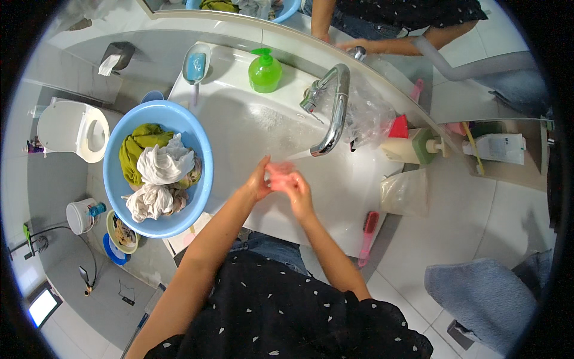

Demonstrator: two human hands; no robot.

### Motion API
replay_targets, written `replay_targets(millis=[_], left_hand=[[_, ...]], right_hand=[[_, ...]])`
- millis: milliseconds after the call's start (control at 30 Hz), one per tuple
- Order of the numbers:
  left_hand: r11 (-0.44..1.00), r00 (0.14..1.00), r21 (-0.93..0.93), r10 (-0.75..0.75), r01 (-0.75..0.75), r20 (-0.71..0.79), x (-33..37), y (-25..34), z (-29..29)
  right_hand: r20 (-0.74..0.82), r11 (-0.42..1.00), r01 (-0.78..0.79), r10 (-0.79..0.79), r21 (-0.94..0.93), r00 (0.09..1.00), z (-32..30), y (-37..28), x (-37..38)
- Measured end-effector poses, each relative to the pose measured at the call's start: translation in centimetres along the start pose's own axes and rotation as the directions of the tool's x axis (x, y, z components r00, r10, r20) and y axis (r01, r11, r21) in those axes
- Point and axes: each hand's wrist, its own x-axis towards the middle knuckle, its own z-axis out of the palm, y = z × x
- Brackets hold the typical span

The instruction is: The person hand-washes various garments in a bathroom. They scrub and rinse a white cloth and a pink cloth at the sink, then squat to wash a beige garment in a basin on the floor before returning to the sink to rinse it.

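Observation:
Over the white sink (335,206), my left hand (258,184) and my right hand (299,192) meet in front of the tap (335,119). Motion smears the fingers of both, and they look pinkish where they overlap. Whether anything lies between them I cannot make out. A whitish streak of water comes from the spout toward my fingers, and foam (266,118) lies in the basin behind them. Left of my hands, a light blue tub (207,161) rests across the sink's edge, holding white laundry (164,163) and an olive-green garment (134,152).
A green soap pump bottle (265,73) and a dish with blue soap (196,66) stand on the back ledge. Clear plastic bags (365,113), a cream bottle (403,148) and a pink hairbrush (368,236) line the right side. A toilet (72,128) is farther left.

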Motion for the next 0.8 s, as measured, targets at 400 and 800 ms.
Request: replay_targets(millis=[400, 800], left_hand=[[0.945, 0.939, -0.238, 0.275, -0.225, 0.206, -0.6, -1.7, 1.7], [0.747, 0.875, 0.632, 0.429, -0.205, -0.224, -4.6, 1.0, 2.1]], right_hand=[[-0.156, 0.713, 0.178, -0.377, -0.678, 0.913, 4.2, -1.0, 2.6], [-0.263, 0.471, -0.088, -0.319, -0.878, 0.91, -5.4, 7.6, 4.9]])
